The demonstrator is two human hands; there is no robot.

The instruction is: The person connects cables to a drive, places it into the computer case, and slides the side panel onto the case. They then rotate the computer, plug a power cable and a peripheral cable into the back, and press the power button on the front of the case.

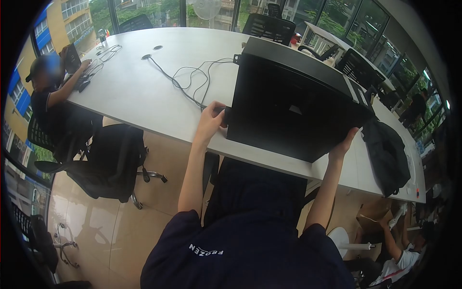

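A large black box-shaped case [284, 103] stands on the white table [159, 101] close to its front edge, with a small pale label on its dark face. At the case's lower left side, my left hand [211, 120] has its fingers curled at a black part joined to a cable [178, 84]; what exactly they grip is partly hidden. My right hand [345, 143] rests against the case's lower right corner, its thumb up along the side and the other fingers hidden behind the edge.
A person [53, 91] sits at the table's left end by a laptop. A black bag [387, 154] lies right of the case. An office chair [103, 164] stands at the left front. Another person [399, 255] is low at the right, near a cardboard box [373, 212].
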